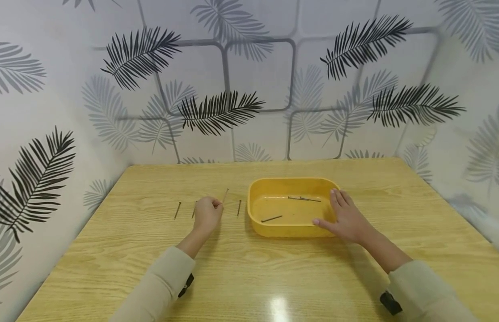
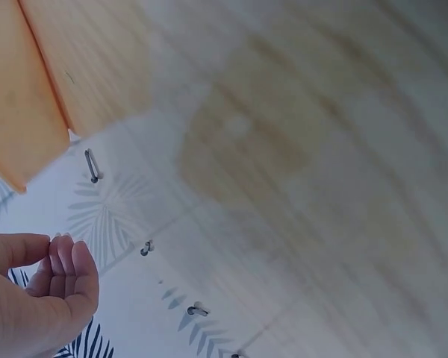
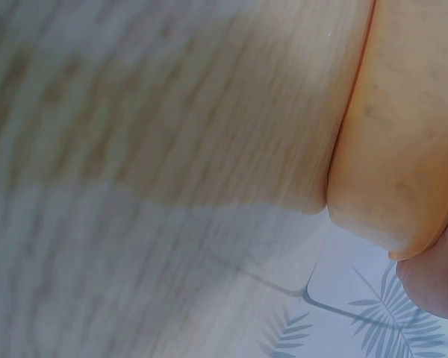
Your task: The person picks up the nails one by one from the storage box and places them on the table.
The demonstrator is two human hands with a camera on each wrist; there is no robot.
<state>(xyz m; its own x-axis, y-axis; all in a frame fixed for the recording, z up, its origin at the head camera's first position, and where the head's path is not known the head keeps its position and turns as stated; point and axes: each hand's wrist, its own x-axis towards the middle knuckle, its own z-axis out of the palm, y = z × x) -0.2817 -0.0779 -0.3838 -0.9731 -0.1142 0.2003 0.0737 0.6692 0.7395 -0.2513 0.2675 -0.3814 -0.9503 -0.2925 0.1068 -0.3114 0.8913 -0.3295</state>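
Pinching one nail [image 1: 225, 196] between tightly closed fingers [image 2: 63, 250] of the left hand [image 1: 208, 214], over the tabletop [image 1: 233, 277] at nine o'clock from the yellow bin [image 1: 281, 231], with the right hand [image 1: 349, 220] spread on its three o'clock end; seemingly mid-transfer (bin-bound or not, unclear), next likely calling for controlled release.

No text, label, brand, number or sign can be read in the head view or in either wrist view.
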